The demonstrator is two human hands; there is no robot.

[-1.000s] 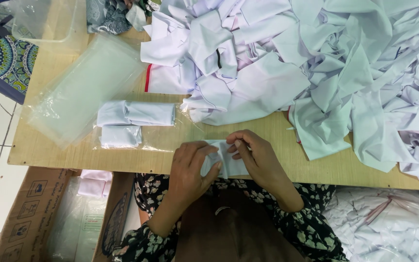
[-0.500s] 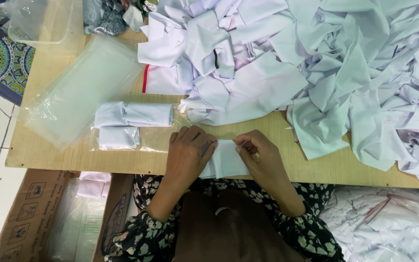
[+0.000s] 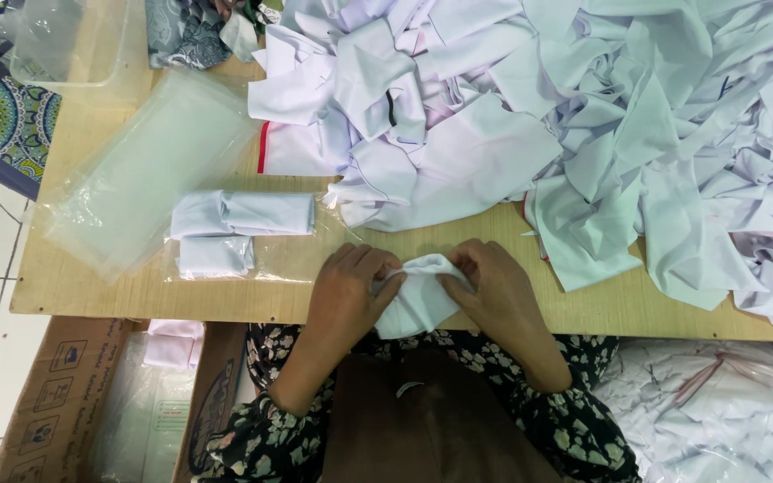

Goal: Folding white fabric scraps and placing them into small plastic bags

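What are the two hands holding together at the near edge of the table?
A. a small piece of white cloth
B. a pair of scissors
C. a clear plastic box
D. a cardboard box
A: the left hand and the right hand both pinch a small piece of white cloth between them at the edge of the wooden table.

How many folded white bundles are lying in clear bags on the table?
2: a longer folded bundle and a shorter folded bundle just below it, left of the left hand. More may hide under the big cloth pile.
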